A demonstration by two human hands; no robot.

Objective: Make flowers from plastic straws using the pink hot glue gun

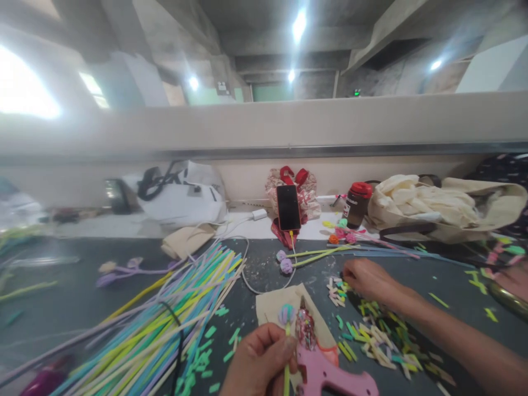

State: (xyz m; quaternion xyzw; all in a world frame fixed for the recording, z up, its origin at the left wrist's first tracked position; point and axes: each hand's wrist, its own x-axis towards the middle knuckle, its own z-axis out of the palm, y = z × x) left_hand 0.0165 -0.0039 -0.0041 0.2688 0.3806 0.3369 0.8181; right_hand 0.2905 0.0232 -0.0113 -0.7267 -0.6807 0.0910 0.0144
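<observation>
My left hand [264, 357], low in the middle, pinches the yellow-green stem of a flower [286, 313] with a small blue and lilac ball head. Just right of that head lies a pink glue gun [325, 374], its nozzle resting on a beige cloth-like sheet [268, 300]. My right hand [367, 278] reaches over the table with curled fingers beside a pile of short coloured strips [377, 338]. Its fingertips point down at the strips, and whatever they hold is hidden. Two lilac-headed flowers [286, 266] with green stems lie beyond the sheet.
Long coloured strips [177, 319] cover the left side, with green offcuts [202, 357] beside them. A phone [288, 207] stands against a patterned bag at the back, its cable looping over the table. A red-lidded bottle [358, 204] and a beige tote bag [449, 209] stand back right.
</observation>
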